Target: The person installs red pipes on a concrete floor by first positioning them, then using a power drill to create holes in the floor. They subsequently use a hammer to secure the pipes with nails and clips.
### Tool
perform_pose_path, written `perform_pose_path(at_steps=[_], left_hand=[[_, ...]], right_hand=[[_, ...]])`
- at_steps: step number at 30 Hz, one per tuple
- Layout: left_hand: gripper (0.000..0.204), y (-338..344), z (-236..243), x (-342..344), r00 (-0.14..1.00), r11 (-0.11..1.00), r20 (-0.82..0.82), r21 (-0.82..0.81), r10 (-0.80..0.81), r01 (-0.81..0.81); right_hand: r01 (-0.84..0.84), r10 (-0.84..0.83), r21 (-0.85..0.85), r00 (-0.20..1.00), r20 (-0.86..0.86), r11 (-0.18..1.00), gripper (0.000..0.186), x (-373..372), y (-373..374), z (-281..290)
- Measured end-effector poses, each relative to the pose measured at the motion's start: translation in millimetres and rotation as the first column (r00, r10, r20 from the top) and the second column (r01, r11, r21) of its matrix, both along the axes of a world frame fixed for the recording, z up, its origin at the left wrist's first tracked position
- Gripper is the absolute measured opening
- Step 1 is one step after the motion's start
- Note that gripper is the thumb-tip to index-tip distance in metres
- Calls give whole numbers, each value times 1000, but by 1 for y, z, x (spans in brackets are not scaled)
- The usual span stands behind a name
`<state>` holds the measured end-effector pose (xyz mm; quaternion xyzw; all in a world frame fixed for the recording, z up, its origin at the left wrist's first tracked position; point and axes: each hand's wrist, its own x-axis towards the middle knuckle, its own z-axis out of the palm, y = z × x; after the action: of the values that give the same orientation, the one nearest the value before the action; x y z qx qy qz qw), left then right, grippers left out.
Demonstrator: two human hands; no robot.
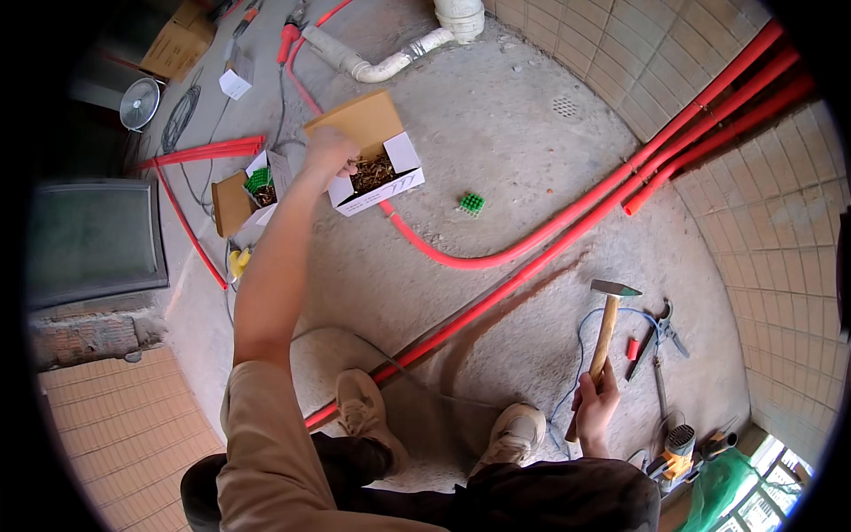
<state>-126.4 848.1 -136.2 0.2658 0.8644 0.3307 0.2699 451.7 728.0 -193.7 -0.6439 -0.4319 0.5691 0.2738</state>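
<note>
My left hand [332, 152] reaches over an opened white cardboard box [381, 197]. Its fingers are drawn together at the box's left side, and anything between them is too small to make out. Many small brass-coloured fasteners [372, 174], perhaps nails or screws, fill the box. My right hand [597, 404] is wrapped round the wooden handle of a hammer [605, 335], held head up at the lower right. Left of my forearm stands a second opened box [277, 173] with green plastic pieces [259, 181] and fasteners inside. A small green block of plastic pieces [472, 204] lies on the floor.
Red pipes [532, 248] run across the concrete floor and along the tiled wall [771, 239]. Pliers [667, 328], a red cylinder [632, 348] and an orange power tool [679, 450] lie at the right. A white drain pipe [390, 66] stands at the back. Cables trail near my shoes [362, 415].
</note>
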Motion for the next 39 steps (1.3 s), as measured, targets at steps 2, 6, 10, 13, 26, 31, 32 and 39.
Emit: perform_pose_path(at_steps=[2, 6, 10, 13, 26, 31, 32, 39], left_hand=[[10, -3, 12, 14, 999, 996, -35, 89, 1, 2], [10, -23, 10, 71, 976, 962, 121, 225, -182, 151], [8, -36, -28, 182, 849, 936, 406, 240, -339, 259], [11, -37, -58, 235, 731, 965, 630, 178, -262, 193], [17, -64, -113, 273, 703, 972, 675, 206, -225, 114], [14, -69, -131, 288, 773, 957, 579, 263, -259, 123], [13, -69, -132, 290, 786, 953, 554, 263, -274, 148], [14, -73, -137, 299, 903, 915, 262, 314, -341, 255]], right_hand=[[28, -28, -39, 1000, -14, 999, 56, 0, 3, 8], [15, -16, -66, 1000, -11, 998, 56, -2, 3, 3], [17, -18, -62, 1000, -23, 998, 57, -1, -4, -5], [-5, 2, -76, 999, -43, 997, 57, 0, -6, -1], [-43, 39, -156, 999, -24, 987, 55, -1, -19, 2], [-60, 60, -144, 998, -6, 988, 57, 4, -21, -6], [-61, 61, -146, 998, 0, 987, 57, 4, -20, -5], [-86, 82, -117, 996, -42, 989, 58, -1, -15, -10]])
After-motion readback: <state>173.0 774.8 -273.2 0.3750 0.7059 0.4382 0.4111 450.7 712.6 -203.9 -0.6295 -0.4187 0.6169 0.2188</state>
